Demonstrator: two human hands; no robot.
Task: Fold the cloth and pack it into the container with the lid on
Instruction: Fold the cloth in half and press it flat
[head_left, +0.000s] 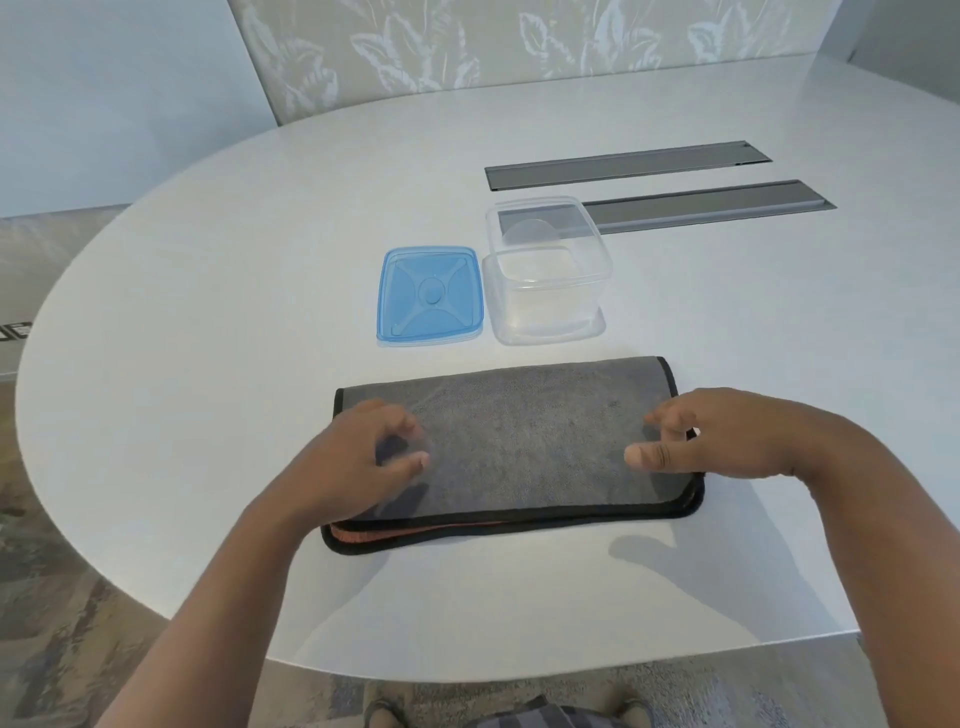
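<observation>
The grey cloth (519, 441) lies flat on the white counter (208, 364), near its front edge, folded once into a wide rectangle. Its black trim runs along the edges, and a strip of orange underside shows between the 2 layers along the near edge.

The left hand (358, 452) is over the left end of the cloth, fingers (410, 460) loosely curled and slightly blurred, with nothing held between them; whether the tips touch the fabric cannot be told. The right hand (727, 441) is over the right end, its thumb stretched toward the middle and the other fingers bent a little, spread apart and gripping nothing. Whether it rests on the cloth or hovers just above cannot be told either.

Beyond the cloth, apart from it, stand the task's 2 other pieces. The clear container (548, 270) sits upright and open, with nothing visible inside. The blue lid (430, 295) lies flat on the counter just to the left of the container, close beside it; whether their edges touch cannot be told.

Farther back, 2 long grey panels (628, 170) are set flush into the counter; the nearer one runs behind the container and shows through its clear wall.

Past the counter's far edge stands a wall with a pale leaf pattern (467, 47). Below the near edge, patterned carpet (62, 649) shows, along with the person's feet (384, 714) in sandals.
</observation>
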